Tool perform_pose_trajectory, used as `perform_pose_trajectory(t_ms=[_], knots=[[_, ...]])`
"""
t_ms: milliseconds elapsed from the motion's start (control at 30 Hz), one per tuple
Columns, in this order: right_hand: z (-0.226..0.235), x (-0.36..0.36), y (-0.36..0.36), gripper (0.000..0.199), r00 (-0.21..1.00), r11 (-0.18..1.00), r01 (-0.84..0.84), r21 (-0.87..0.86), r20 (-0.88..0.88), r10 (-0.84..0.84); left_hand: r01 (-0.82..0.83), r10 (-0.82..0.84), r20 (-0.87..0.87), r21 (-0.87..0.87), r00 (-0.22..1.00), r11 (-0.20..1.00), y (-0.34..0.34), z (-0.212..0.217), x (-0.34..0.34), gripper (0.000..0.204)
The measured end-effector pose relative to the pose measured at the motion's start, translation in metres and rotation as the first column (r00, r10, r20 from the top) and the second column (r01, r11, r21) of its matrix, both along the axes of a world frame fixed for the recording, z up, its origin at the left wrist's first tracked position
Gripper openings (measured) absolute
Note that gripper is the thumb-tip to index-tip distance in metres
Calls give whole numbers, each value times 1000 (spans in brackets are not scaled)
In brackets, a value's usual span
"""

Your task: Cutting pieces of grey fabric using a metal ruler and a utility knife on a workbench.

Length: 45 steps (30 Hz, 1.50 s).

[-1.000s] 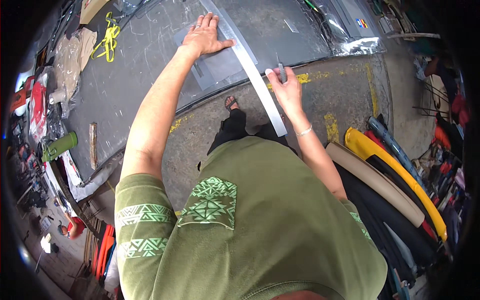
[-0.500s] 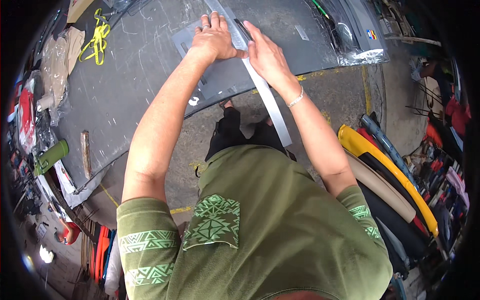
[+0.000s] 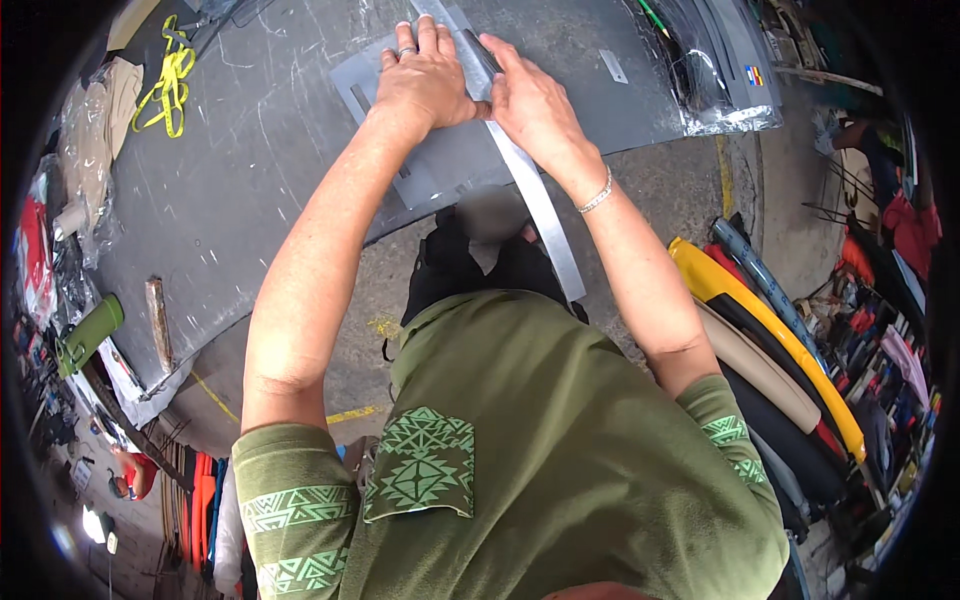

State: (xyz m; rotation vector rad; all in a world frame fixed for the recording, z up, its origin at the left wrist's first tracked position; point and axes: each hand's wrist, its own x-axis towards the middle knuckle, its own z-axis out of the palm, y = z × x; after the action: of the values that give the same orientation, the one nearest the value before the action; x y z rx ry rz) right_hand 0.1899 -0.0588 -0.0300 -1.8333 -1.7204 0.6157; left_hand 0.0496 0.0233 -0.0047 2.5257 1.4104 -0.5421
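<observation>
A long metal straightedge [image 3: 545, 215] lies slanted across a light grey sheet piece [image 3: 440, 175], which rests on a big dark grey scratched panel [image 3: 250, 160]. My left hand [image 3: 425, 80], a ring on one finger, presses flat on the far part of the straightedge and the sheet. Touching it on the right, my right hand [image 3: 530, 105], with a bracelet at the wrist, holds a small dark tool [image 3: 482, 52] against the straightedge's edge. Most of the tool is hidden under my fingers.
A yellow cord [image 3: 168, 80] and plastic bags [image 3: 90, 110] lie at the panel's left. A wooden stick [image 3: 158, 320] and a green bottle-like thing [image 3: 90, 335] sit at its near left edge. Foil-edged packaging [image 3: 725, 90] lies far right. Long yellow, beige and black curved parts [image 3: 770, 350] are stacked on the right.
My right hand has slid up along the straightedge to its far part. My left hand now lies over the straightedge, and the two hands touch.
</observation>
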Motion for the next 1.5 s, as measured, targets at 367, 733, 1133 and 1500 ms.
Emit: perform_pose_trajectory(t_ms=[367, 733, 1133, 1500], knots=[[10, -1, -1, 55, 1000, 999, -11, -46, 26, 12, -37, 34, 75, 39, 997, 999, -1, -14, 0, 141], [14, 5, 5, 53, 996, 994, -28, -107, 76, 36, -26, 20, -50, -131, 999, 991, 2, 12, 10, 117], [38, 14, 10, 45, 990, 984, -51, -172, 119, 72, 13, -17, -32, -122, 999, 992, 4, 6, 22, 118], [43, 6, -15, 50, 992, 980, -69, -189, 94, 88, -39, 39, -2, -116, 999, 992, 0, 16, 9, 127]])
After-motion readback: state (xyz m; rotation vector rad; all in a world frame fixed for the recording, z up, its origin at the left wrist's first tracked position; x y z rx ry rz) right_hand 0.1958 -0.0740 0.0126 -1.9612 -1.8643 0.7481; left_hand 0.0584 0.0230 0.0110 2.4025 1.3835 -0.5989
